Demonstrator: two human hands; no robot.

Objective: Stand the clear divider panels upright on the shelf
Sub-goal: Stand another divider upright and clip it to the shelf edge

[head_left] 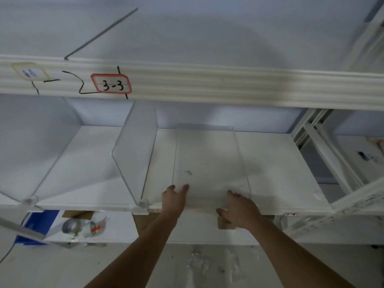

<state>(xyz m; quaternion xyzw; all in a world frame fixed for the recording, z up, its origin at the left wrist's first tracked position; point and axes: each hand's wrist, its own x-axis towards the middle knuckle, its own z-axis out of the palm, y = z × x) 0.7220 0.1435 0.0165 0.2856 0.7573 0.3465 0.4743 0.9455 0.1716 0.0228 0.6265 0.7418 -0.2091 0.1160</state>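
A clear divider panel (209, 159) lies flat on the white shelf (280, 169), its near edge at the shelf's front. My left hand (175, 197) rests on the panel's near left corner, fingers spread. At the near right corner my right hand (239, 206) lies with its fingers on top and its thumb under the shelf's front edge. Left of them a second clear divider panel (135, 150) stands upright in a front clip (143, 203). A third upright panel (31, 154) stands at the far left.
An upper shelf rail (207, 86) with a red-bordered "3-3" label (111, 83) runs overhead. White rack uprights (324, 150) close the right side. Below the shelf lie tape rolls (83, 225), a blue bin (39, 227) and cardboard (225, 224).
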